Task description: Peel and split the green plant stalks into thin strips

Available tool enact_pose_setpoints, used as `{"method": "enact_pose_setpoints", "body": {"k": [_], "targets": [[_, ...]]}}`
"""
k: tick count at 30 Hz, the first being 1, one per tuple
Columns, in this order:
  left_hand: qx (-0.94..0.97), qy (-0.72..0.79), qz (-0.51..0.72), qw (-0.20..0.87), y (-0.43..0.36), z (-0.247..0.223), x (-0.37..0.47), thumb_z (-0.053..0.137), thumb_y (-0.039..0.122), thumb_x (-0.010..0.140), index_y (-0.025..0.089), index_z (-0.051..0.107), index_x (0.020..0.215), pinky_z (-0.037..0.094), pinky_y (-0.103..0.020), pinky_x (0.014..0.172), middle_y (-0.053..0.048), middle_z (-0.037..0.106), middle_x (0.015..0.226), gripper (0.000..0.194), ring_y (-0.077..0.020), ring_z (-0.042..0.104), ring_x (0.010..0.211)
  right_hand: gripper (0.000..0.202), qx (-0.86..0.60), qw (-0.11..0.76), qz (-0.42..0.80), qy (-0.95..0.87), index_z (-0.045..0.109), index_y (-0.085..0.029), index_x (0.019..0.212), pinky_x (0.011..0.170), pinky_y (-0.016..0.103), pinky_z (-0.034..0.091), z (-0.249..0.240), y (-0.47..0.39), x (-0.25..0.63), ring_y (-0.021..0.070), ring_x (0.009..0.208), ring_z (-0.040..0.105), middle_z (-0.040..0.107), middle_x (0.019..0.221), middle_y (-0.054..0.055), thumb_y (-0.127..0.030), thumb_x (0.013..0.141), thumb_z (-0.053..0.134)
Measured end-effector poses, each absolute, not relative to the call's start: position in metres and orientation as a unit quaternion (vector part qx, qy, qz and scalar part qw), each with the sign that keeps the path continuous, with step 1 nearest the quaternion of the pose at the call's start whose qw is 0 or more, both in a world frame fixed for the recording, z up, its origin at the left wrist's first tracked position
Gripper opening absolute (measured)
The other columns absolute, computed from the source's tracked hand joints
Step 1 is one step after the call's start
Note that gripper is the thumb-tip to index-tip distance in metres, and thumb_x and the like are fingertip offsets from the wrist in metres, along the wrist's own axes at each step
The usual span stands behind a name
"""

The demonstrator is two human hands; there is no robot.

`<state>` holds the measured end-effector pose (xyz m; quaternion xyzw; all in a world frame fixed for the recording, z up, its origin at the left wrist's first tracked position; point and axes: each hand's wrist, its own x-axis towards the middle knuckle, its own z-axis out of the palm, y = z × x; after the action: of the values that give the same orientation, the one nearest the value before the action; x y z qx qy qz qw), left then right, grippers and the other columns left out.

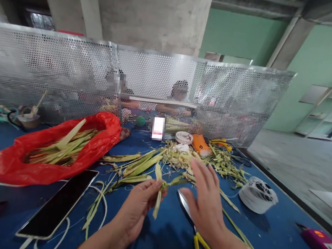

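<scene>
Between the thumb and fingers of my left hand [138, 205] is a knotted strip of pale green dried husk [156, 206], its ends sticking up, down and to the right. My right hand [206, 195] is raised just to the right with fingers stretched out, and nothing shows in it. Beneath and beside it lie scissors [185, 203] with yellow handles, partly hidden by the hand and forearm. Loose husk strips [142, 165] are spread behind my left hand, and a heap of shredded husk [177, 156] lies beyond my fingers.
A red plastic bag [49, 176] of husk strips and a phone [57, 204] with a white cable are at left. White twine [258, 195], a tape roll [183, 137] and an orange packet [201, 145] are at right. Behind a perforated metal screen [158, 74] sit two people.
</scene>
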<state>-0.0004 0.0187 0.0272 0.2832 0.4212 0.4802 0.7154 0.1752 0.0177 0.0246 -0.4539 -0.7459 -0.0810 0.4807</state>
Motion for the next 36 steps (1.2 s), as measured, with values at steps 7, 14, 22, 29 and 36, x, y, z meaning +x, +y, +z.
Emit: {"method": "enact_pose_setpoints", "body": {"k": [7, 14, 22, 29, 36], "targets": [[0.292, 0.439, 0.497, 0.69, 0.017, 0.03, 0.001, 0.081, 0.037, 0.062, 0.014, 0.069, 0.074, 0.045, -0.02, 0.068, -0.002, 0.066, 0.072, 0.029, -0.0121, 0.059, 0.072, 0.038, -0.493, 0.536, 0.454, -0.513, 0.068, -0.017, 0.093, 0.075, 0.035, 0.051, 0.029, 0.023, 0.172, 0.0239, 0.083, 0.066, 0.072, 0.087, 0.007, -0.046, 0.069, 0.073], [0.321, 0.459, 0.441, 0.701, 0.011, 0.026, 0.006, 0.083, 0.034, 0.057, 0.016, 0.071, 0.081, 0.046, -0.023, 0.066, -0.001, 0.065, 0.074, 0.033, -0.0126, 0.059, 0.067, 0.018, -0.497, 0.516, 0.438, -0.543, 0.068, -0.017, 0.065, 0.064, 0.027, 0.044, 0.025, 0.018, 0.162, 0.0163, 0.065, 0.057, 0.066, 0.064, 0.001, -0.034, 0.067, 0.074], [0.437, 0.501, 0.464, 0.586, 0.007, 0.023, 0.011, 0.078, 0.035, 0.062, 0.014, 0.071, 0.065, 0.042, -0.024, 0.063, -0.003, 0.064, 0.059, 0.022, -0.0147, 0.056, 0.061, 0.024, -0.481, 0.533, 0.524, -0.458, 0.063, -0.016, 0.056, 0.061, 0.026, 0.041, 0.024, 0.016, 0.155, 0.0127, 0.057, 0.051, 0.059, 0.055, -0.002, -0.035, 0.061, 0.077], [0.287, 0.478, 0.462, 0.69, 0.009, 0.025, 0.008, 0.079, 0.04, 0.064, 0.013, 0.071, 0.076, 0.046, -0.022, 0.067, -0.004, 0.067, 0.068, 0.031, -0.0119, 0.058, 0.063, 0.028, -0.44, 0.549, 0.546, -0.454, 0.07, -0.018, 0.08, 0.077, 0.03, 0.047, 0.034, 0.019, 0.163, 0.0187, 0.077, 0.062, 0.069, 0.076, 0.002, -0.035, 0.061, 0.081], [0.364, 0.487, 0.479, 0.633, 0.008, 0.028, 0.01, 0.084, 0.033, 0.055, 0.015, 0.074, 0.079, 0.042, -0.021, 0.058, -0.002, 0.067, 0.065, 0.031, -0.0108, 0.054, 0.058, 0.026, -0.43, 0.52, 0.591, -0.443, 0.069, -0.016, 0.07, 0.071, 0.028, 0.046, 0.026, 0.019, 0.16, 0.0149, 0.066, 0.059, 0.065, 0.065, 0.0, -0.037, 0.061, 0.081]]}}
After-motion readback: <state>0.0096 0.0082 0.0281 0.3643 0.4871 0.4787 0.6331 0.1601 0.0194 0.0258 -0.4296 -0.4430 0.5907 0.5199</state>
